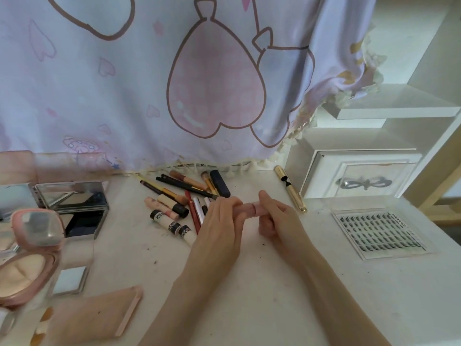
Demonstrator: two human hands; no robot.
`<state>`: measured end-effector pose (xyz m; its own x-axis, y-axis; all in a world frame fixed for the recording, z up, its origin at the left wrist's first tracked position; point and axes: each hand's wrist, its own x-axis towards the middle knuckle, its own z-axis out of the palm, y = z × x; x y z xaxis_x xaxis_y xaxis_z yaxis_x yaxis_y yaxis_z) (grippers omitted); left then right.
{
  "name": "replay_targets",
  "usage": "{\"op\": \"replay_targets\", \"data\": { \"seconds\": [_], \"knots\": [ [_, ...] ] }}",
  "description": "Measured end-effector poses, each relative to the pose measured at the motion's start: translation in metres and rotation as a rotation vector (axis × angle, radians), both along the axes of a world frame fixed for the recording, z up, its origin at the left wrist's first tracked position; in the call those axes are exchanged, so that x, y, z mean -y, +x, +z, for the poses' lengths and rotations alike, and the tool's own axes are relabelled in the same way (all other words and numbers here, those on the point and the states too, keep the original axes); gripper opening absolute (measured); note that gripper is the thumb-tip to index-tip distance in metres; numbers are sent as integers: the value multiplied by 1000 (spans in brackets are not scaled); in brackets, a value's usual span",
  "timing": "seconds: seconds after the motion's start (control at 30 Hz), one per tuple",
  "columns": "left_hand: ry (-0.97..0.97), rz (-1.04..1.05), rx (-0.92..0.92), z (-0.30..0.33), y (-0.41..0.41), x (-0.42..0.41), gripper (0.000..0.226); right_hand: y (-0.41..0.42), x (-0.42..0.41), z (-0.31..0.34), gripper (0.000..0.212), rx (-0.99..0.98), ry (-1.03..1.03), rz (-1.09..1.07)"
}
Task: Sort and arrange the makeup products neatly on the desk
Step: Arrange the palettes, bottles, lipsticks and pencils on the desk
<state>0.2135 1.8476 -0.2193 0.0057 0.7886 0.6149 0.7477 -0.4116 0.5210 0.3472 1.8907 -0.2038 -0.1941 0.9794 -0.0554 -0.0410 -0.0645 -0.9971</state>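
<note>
Both hands hold one pink lipstick tube [252, 208] level above the middle of the white desk [249, 283]. My left hand [219, 221] grips its left end and my right hand [277, 216] grips its right end; a seam shows between them. Behind my left hand lies a loose pile of pencils, brushes and tubes [184, 196], with two cream tubes with black caps [174, 224] at its front. A gold mascara [290, 188] lies apart to the right. A clear tray of false lashes [380, 233] sits at the right.
Open mirrored palettes [74, 208] and a pink powder compact [30, 258] crowd the left edge. A beige pouch [94, 318] lies at the front left. A white drawer box [354, 173] stands at the back right under shelves. A printed curtain [174, 83] hangs behind the desk.
</note>
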Motion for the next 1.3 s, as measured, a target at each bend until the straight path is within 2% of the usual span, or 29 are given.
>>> {"op": "replay_targets", "data": {
  "seconds": [0.1, 0.17, 0.23, 0.3, 0.37, 0.43, 0.47, 0.53, 0.6, 0.73, 0.8, 0.83, 0.93, 1.03, 1.1, 1.2, 1.3],
  "knots": [
    [-52, 24, 100, 1, 2, 3, 30, -5, 4, 0, 58, -60, -19, 65],
    [-84, 30, 172, 6, 3, 7, 26, -8, 7, 3, 55, -63, 32, 57],
    [-166, 84, 276, 13, 2, 8, 14, -10, 13, 5, 39, -50, 143, 45],
    [-189, 158, 337, 14, -6, 6, 20, -12, 21, 6, 24, 5, 268, 72],
    [-115, 182, 259, 14, -14, 6, 21, -12, 23, 6, 20, 5, 303, 103],
    [-99, 119, 193, 13, -16, 8, 7, -9, 19, 6, 18, -77, 243, 58],
    [-141, 65, 179, 14, -14, 10, 10, -6, 17, 8, 24, -124, 204, 11],
    [-187, -16, 69, 13, -9, 12, 33, -2, 13, 9, 41, -157, 143, -71],
    [-165, -66, 7, 11, -5, 11, 34, -1, 13, 8, 43, -155, 109, -82],
    [-229, -53, 240, 14, -4, 12, 14, -2, 15, 9, 19, -137, 181, 3],
    [-234, -17, 181, 14, -7, 10, 16, -3, 17, 10, 9, -113, 244, 53],
    [-264, -2, 145, 14, -8, 10, 20, -4, 18, 10, 12, -88, 273, 59],
    [-303, -47, 193, 14, -7, 13, 38, -4, 19, 9, 17, 9, 322, 14],
    [-289, -38, 72, 10, -4, 13, 32, -4, 18, 9, 17, 8, 318, -20],
    [-277, -39, 103, 9, -5, 11, 28, -3, 17, 7, 18, 13, 343, -19],
    [-319, -35, 169, 8, -7, 9, 45, -3, 16, 5, 18, 107, 466, 47],
    [-319, 44, 107, 8, -9, 8, 38, -3, 15, 7, 25, 32, 354, 47]
  ]
}}
